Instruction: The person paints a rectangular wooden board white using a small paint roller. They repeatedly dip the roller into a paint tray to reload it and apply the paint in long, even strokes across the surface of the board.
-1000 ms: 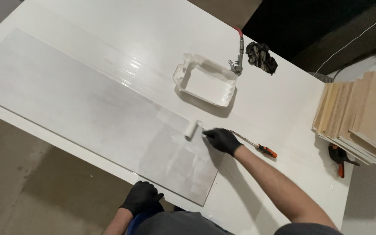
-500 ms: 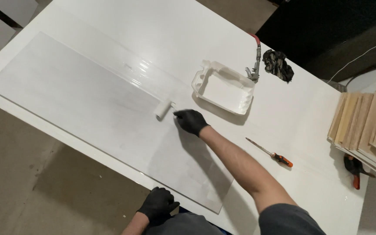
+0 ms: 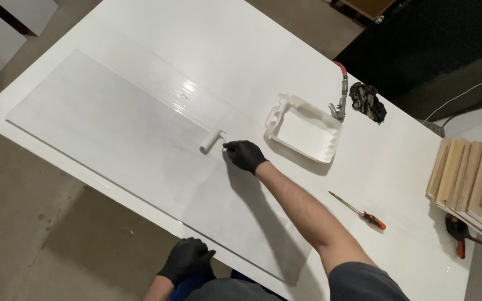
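Gripping the handle of the small paint roller (image 3: 212, 141) mid-frame, the right hand (image 3: 245, 155) closes around it; it looks light and wet-slippery. The left hand (image 3: 185, 260), fingers curled, rests at the board (image 3: 112, 134) edge, bottom centre.

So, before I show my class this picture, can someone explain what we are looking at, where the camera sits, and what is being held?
The camera sits on a person's head, looking down at their own gloved hands. The right hand holds a small paint roller on a long white panel lying on a white table. The left hand rests at the table's near edge. Beside the panel are a white paint tray, a screwdriver, a dark rag and stacked wooden boards.
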